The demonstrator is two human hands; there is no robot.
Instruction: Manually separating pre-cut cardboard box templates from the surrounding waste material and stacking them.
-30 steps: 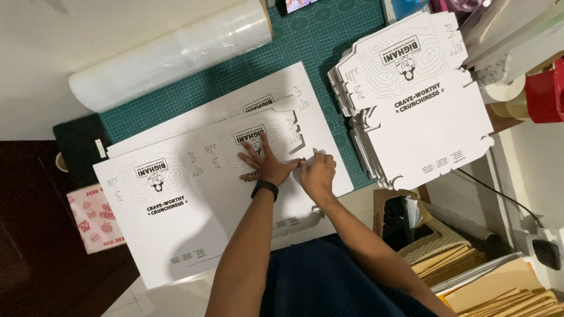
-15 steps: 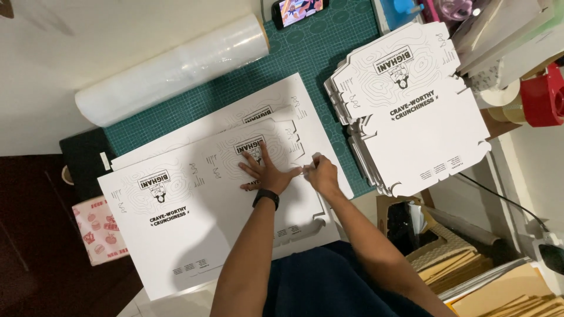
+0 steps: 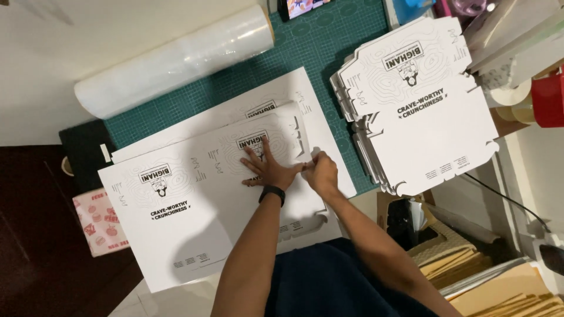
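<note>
White printed die-cut cardboard sheet (image 3: 194, 205) lies flat on top of a second, similar white cardboard sheet (image 3: 276, 100), both partly on the green gridded cutting mat (image 3: 329, 47) and overhanging the near edge of the table. Left hand (image 3: 267, 167) pressed flat on the top sheet, fingers spread wide, palm down, black wristband (image 3: 272, 194) on the wrist. Right hand (image 3: 320, 170) just beside it, touching the left fingertips, fingers curled narrow and pinching at the cut edge of the sheet; can't tell if it holds a tab or a small tool.

Stack of white die-cut box blanks (image 3: 423, 111) sits toward the right edge of the table, half on the mat, well apart from both hands. Roll of clear plastic film (image 3: 176, 58) lies diagonally at the far-left side, across the mat's far-left corner. Red cylindrical tape holder (image 3: 549, 100) and beige tape rolls (image 3: 511, 94) at the right edge. Pink patterned paper pouch (image 3: 100, 220) under the left edge of the sheet. Brown envelopes (image 3: 499, 287) stacked lower right, off the table.
</note>
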